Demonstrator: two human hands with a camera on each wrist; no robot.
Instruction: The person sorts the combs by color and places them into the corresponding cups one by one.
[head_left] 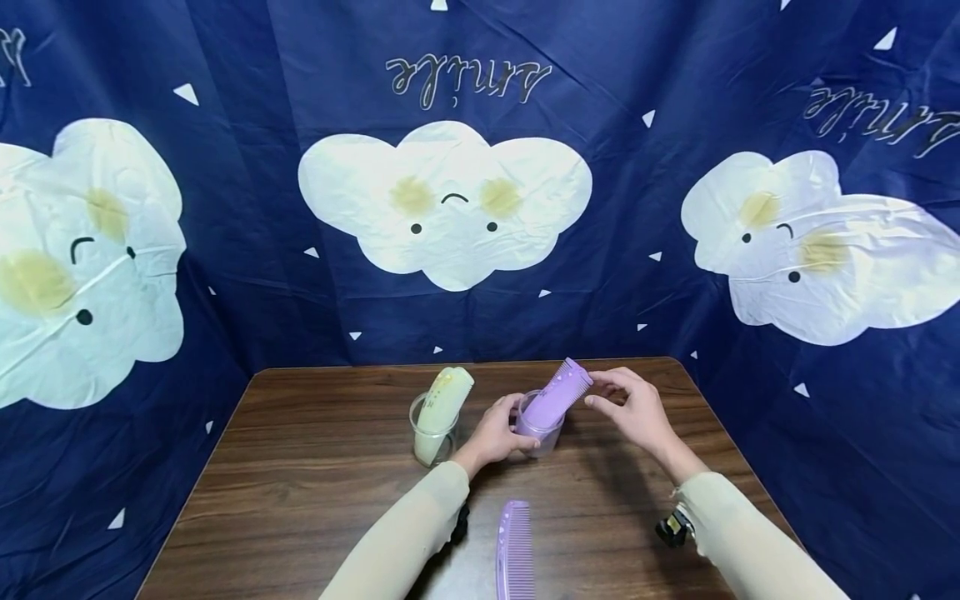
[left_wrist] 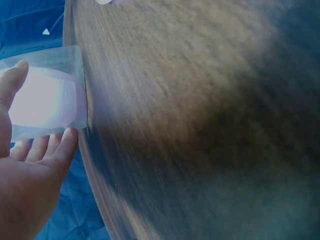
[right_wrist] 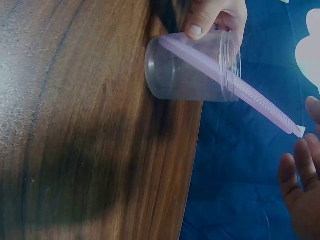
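My left hand (head_left: 495, 432) holds a clear plastic cup (right_wrist: 160, 82) standing near the table's far side, its thumb and fingers round the wall. Inside leans a purple comb (head_left: 557, 395), its upper end sticking out past the rim toward the right. Beside that upper end is my right hand (head_left: 636, 408), fingers loosely bent and nothing gripped. In the right wrist view its fingertips (right_wrist: 302, 150) are very close to the comb's tip; whether they touch I cannot tell. A second purple comb (head_left: 514, 550) lies on the table at the front, teeth facing right.
Left of my left hand stands another clear cup (head_left: 417, 425) with a pale green comb (head_left: 444, 404) leaning in it. The brown wooden table (head_left: 300, 483) is enclosed by a dark blue cloth (head_left: 247, 208) with white clouds at the back and sides.
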